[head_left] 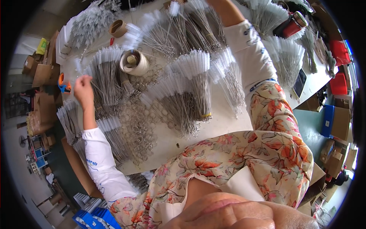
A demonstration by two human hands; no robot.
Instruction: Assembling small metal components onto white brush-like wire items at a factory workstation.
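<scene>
My left hand [83, 89] reaches out to the left over a bundle of thin wire brushes with white bristles [106, 76]. Its fingers are curled, and I cannot tell if they hold anything. An orange tape dispenser [63, 84] lies just left of the hand at the table's edge. My right forearm [232, 17], in a white sleeve cover, stretches toward the far side of the table; the right hand itself is cut off by the top edge. Several more brush bundles [190, 87] fan out across the white table [225, 122].
A pile of small metal rings [141, 126] lies in front of me. A large tape roll [134, 63] and a brown roll [118, 28] stand among the brushes. A red flask [293, 24] and a dark flat device [300, 82] sit at the right. Cardboard boxes [42, 72] and red bins [338, 84] surround the table.
</scene>
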